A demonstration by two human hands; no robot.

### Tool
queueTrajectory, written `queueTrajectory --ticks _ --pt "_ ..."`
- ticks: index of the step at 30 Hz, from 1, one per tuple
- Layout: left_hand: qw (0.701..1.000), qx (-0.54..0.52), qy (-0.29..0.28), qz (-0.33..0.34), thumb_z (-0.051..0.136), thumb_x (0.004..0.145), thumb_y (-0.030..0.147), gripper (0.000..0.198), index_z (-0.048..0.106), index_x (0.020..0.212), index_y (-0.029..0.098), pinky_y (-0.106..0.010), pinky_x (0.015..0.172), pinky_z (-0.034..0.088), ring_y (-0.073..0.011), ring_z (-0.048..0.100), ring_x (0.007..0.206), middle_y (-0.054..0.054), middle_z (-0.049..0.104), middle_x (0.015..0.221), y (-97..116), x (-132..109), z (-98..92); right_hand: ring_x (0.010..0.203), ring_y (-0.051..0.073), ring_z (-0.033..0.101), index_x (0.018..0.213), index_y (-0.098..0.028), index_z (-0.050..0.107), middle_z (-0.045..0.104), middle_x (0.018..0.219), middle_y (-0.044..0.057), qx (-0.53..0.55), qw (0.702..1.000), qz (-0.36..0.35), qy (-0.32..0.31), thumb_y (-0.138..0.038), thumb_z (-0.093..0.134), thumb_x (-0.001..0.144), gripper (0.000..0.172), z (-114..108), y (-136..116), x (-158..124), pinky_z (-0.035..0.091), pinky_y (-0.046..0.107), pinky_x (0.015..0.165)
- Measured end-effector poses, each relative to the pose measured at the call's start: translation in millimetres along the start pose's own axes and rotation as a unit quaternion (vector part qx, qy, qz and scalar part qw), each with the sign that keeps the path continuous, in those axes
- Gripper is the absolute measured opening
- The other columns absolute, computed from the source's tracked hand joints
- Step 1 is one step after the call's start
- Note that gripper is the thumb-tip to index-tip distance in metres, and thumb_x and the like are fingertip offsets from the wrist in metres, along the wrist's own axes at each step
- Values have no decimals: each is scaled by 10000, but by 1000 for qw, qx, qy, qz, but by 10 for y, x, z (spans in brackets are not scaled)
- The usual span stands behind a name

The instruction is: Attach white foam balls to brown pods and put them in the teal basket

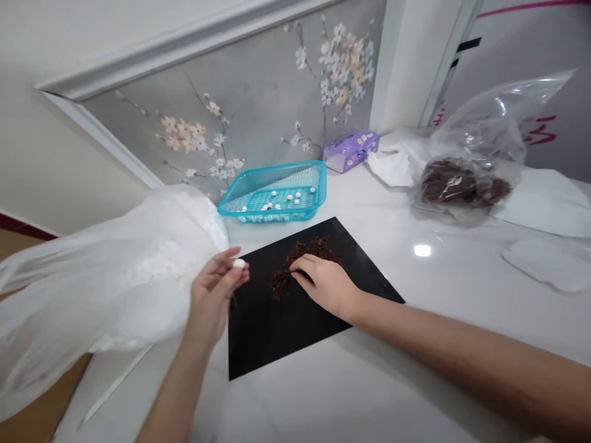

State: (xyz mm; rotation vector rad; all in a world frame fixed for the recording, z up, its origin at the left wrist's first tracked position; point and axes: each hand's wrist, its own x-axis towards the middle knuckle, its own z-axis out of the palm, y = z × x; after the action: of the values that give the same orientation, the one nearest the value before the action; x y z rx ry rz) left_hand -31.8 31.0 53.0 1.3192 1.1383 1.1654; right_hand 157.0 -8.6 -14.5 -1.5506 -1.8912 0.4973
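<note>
Inspector: Head view, hands?
Officer: Left hand [215,295] pinches a white ball [239,263] at the edge of the black board [286,326]. Right hand [325,284] lies fingers-down on the brown crumbs [302,253] mid-board; grip cannot be told
Inspector: Recommendation?
Officer: Take a small pinch, ball kept over board

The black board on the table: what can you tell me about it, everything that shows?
The black board is a thin, flat, matte sheet with straight edges, lying skewed on the glossy white table. A loose pile of dark brown crumbs sits near its far corner. The right hand rests on it, fingertips in the crumbs. The left hand, pinching a small white ball, is at its left edge, beside a white plastic bag.
</note>
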Motion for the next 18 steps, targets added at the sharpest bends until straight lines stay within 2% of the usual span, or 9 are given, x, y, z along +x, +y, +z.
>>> queueTrajectory --ticks 3,5,13,18 --pt "990 -121 2 -76 732 643 258 193 674 813 188 -154 628 503 -69 609 662 13 657 729 -316 -84 167 776 123 601 878 -218 593 627 884 -8 30 999 15 7 -222 447 881 146 -4 16 1 405 224 641" --pt "983 -152 5 -101 731 644 240 177 665 796 179 -138 614 502 -60 605 646 18 655 714 -397 -116 200 739 116 585 844 -216 591 622 859 -9 36 999 18 4 -198 457 864 136 -15 12 0 387 222 620" --pt "963 -216 8 -162 694 680 214 129 649 795 177 -110 588 509 -52 600 634 23 641 700 -378 -144 246 542 62 449 815 -179 550 578 873 11 121 991 13 48 -151 452 831 103 -34 22 0 370 208 545" --pt "960 -209 -14 -184 696 685 227 129 656 799 182 -118 582 509 -54 594 618 23 639 696 -402 -213 330 486 47 423 832 -172 521 562 757 -16 254 967 5 24 -166 457 821 65 -31 47 39 355 194 486"
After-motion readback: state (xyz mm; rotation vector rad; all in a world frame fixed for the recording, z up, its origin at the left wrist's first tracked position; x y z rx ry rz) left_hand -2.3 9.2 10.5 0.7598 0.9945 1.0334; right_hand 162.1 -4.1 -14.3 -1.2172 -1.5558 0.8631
